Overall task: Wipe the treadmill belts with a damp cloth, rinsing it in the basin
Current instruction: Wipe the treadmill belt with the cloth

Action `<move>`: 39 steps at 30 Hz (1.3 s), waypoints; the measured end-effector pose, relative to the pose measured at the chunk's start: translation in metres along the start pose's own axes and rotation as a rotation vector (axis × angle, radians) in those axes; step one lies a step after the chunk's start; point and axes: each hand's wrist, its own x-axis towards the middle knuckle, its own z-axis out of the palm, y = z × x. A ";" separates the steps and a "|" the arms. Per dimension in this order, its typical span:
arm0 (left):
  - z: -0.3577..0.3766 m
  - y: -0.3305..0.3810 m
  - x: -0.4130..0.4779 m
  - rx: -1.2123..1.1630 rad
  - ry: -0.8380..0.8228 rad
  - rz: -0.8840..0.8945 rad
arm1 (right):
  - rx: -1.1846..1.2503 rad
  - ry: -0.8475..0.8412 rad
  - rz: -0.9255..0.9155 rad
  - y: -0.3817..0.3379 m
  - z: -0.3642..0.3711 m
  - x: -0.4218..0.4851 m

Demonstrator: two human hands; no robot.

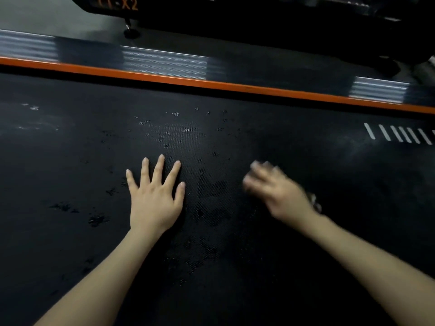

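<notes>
The left hand (155,198) lies flat, fingers spread, on the black textured treadmill belt (70,161), whose damp-spotted surface spreads wide on every side. Near it, the right hand (275,191) is motion-blurred; its grip cannot be told. Farther off, an orange edge strip (211,84) bounds the belt.

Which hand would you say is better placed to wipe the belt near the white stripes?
Probably the right hand: it is nearer the white stripes. The left hand lies flat on the belt, fingers spread, seemingly bracing.
</notes>
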 end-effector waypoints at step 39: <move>0.001 0.000 0.002 0.006 0.015 0.011 | 0.051 -0.030 0.352 -0.033 0.066 0.226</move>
